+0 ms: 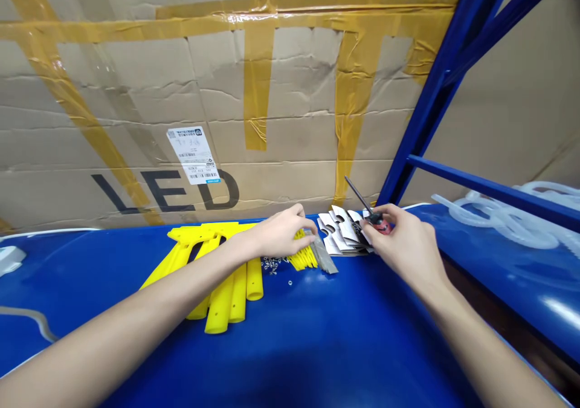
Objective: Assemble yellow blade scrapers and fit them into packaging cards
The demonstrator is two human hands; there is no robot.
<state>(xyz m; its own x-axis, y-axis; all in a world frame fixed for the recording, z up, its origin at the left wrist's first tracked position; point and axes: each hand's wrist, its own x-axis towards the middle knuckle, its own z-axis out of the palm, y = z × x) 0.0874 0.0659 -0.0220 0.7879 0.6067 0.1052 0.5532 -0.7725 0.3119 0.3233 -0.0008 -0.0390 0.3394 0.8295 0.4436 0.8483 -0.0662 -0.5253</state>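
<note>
My left hand [284, 231] hovers low over a pile of small yellow pieces [302, 259], its fingers bent and apart; yellow shows in the gap between finger and thumb. Whether it touches the pieces is unclear. A grey flat strip or bag [322, 255] lies just right of them. In my right hand [405, 239] is a screwdriver [380, 222] with a red and black handle, its shaft pointing up and left. Beneath it sit several white folded cards [341, 229] with round cut-outs. Small metal nuts [272, 265] are scattered left of the yellow pieces.
Yellow plastic tube parts [220, 308] are piled on the blue table [290, 359]. Behind stands a taped cardboard box [294, 172] marked LED. A blue metal frame [414, 130] rises at right, near coiled clear tubing [493, 220]. A white cable [27, 312] lies at left.
</note>
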